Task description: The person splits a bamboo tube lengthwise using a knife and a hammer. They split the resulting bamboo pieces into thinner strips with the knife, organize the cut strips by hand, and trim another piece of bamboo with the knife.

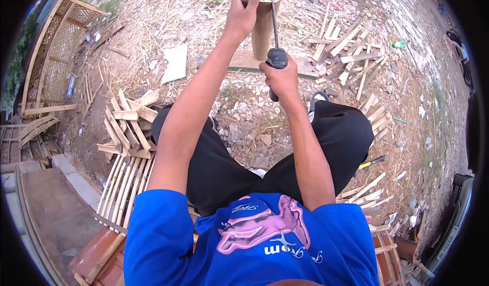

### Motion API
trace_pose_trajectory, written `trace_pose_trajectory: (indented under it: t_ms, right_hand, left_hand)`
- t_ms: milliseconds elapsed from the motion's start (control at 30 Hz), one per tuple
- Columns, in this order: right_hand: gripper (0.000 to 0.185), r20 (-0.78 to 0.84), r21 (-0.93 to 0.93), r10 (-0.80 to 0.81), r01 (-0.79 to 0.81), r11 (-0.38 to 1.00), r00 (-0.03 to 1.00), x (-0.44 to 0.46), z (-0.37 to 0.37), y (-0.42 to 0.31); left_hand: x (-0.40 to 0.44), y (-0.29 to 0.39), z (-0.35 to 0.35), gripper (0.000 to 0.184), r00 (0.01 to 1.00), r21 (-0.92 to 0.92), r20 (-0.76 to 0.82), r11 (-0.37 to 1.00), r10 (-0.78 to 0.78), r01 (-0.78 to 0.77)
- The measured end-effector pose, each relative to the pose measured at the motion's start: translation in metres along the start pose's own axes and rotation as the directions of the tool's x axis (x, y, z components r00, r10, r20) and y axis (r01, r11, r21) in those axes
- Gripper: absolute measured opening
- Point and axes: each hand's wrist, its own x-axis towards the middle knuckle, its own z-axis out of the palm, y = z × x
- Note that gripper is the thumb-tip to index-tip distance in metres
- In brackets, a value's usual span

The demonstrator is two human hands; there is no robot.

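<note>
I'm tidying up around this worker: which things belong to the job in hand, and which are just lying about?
Job: bamboo piece, left hand at its top; black-handled tool, in the right hand; probably the split pieces.

Apparently just lying about: white sheet; green scrap; lattice panel.

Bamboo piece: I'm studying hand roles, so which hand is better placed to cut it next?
Probably the right hand: it grips the black-handled tool, while the left hand holds the bamboo piece.
</note>
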Motion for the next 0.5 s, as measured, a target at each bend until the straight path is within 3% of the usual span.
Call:
trace_pose_trajectory:
  t_ms: [67, 167, 267, 367, 400, 467, 500]
  right_hand:
    - [0.029, -0.014, 0.009, -0.022, 0.022, 1.0, 1.0, -0.001, 0.001, 0.002]
    - [0.029, -0.014, 0.051, -0.069, 0.07, 0.996, 0.997, -0.002, 0.004, 0.0]
    - [0.03, 0.004, 0.112, -0.102, 0.101, 0.989, 0.995, -0.019, 0.001, -0.034]
    - [0.029, 0.003, 0.14, -0.162, 0.16, 0.977, 0.987, -0.032, -0.01, -0.067]
    - [0.029, -0.004, 0.13, -0.187, 0.186, 0.974, 0.982, -0.034, -0.012, -0.071]
    - [0.028, -0.031, 0.071, -0.206, 0.208, 0.976, 0.978, -0.03, -0.014, -0.059]
    - [0.029, -0.02, 0.058, -0.085, 0.086, 0.995, 0.996, -0.021, -0.016, -0.04]
  left_hand:
    - [-0.003, -0.004, 0.003, 0.061, 0.997, 0.02, 0.018, 0.997, -0.069, 0.068]
    - [0.006, -0.021, 0.01, 0.06, 0.999, 0.015, -0.017, 0.999, -0.033, 0.034]
    - [0.004, 0.015, 0.003, 0.069, 0.994, 0.007, 0.015, 0.995, 0.104, -0.104]
    - [0.009, 0.058, -0.004, 0.07, 0.968, -0.125, 0.049, 0.963, 0.245, -0.237]
    - [0.004, 0.073, -0.003, 0.062, 0.946, -0.169, -0.015, 0.932, 0.323, -0.321]
    - [0.001, 0.059, -0.004, 0.068, 0.975, -0.094, 0.09, 0.976, 0.205, -0.197]
    - [0.0, 0.052, -0.003, 0.071, 0.979, -0.055, 0.138, 0.989, 0.147, -0.14]
